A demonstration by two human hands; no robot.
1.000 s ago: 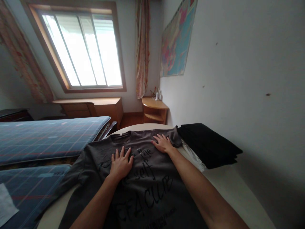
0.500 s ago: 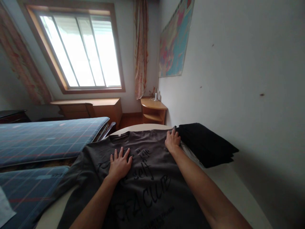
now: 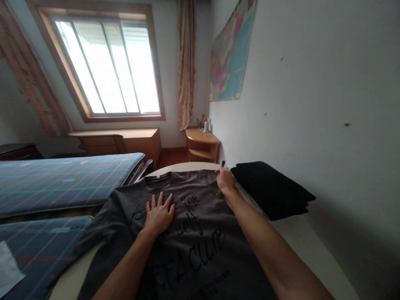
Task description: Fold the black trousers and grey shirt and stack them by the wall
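A dark grey T-shirt (image 3: pixel 184 248) with black lettering lies spread front side up on a pale table, its collar at the far end. My left hand (image 3: pixel 158 214) rests flat on the chest of the shirt, fingers spread and open. At the shirt's far right shoulder, my right hand (image 3: pixel 225 181) is closed on the fabric, with its fingertips partly hidden. A folded black stack of cloth (image 3: pixel 271 189) lies just to the right of that hand.
The pale table (image 3: pixel 308 246) reaches close to the wall on the right. Blue plaid mattresses (image 3: pixel 62 179) stand to the left, a sheet of white paper (image 3: pixel 8 266) at the lower left. A corner shelf (image 3: pixel 203 136) and a desk (image 3: pixel 140 143) are farther back.
My right hand has turned and curled its fingers in on the shirt's right shoulder, where they lay spread before. My left hand stays in place on the shirt.
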